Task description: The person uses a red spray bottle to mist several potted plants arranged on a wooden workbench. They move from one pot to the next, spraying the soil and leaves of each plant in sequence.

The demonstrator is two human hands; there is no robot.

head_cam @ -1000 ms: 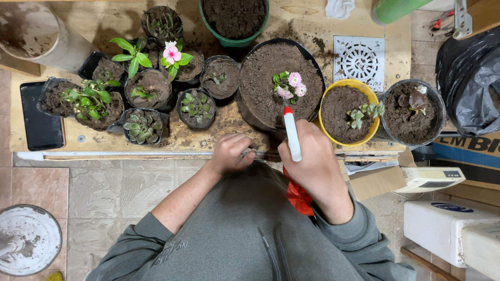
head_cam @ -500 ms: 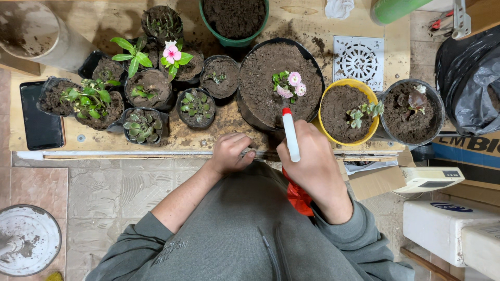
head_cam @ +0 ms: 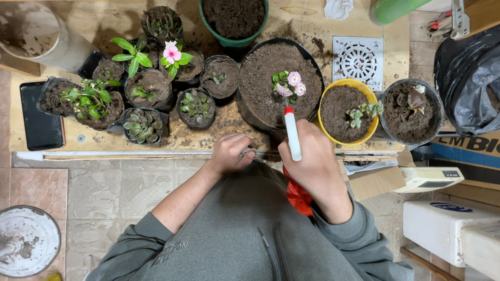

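White plastic spray nozzle with a red tip (head_cam: 292,133) juts above the wooden bench edge, right hand (head_cam: 311,166) clamped round it; left hand (head_cam: 230,152) pinches a small greyish object (head_cam: 247,152) beside it, near the large black soil-filled pot (head_cam: 281,83).

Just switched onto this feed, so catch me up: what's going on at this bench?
A person in a grey hoodie stands at a soil-strewn wooden bench lined with potted plants. The right hand grips a white spray nozzle with a red tip, pointed toward the large black pot of soil holding small pink flowers. The left hand is curled at the bench edge around something small I cannot identify. A yellow pot with a seedling sits just right of the black one.
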